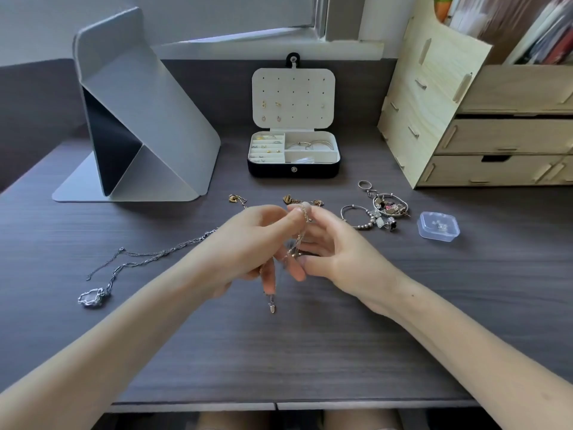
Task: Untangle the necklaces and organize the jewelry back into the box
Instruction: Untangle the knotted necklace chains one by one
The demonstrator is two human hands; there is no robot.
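Soft daylight, wide-angle edge distortion

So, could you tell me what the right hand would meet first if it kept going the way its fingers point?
The right hand points left: first the gold necklace it pinches, then, probably just beyond, the left hand.

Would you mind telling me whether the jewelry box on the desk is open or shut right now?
Open. The jewelry box has its lid standing up behind, and its compartments show bangles.
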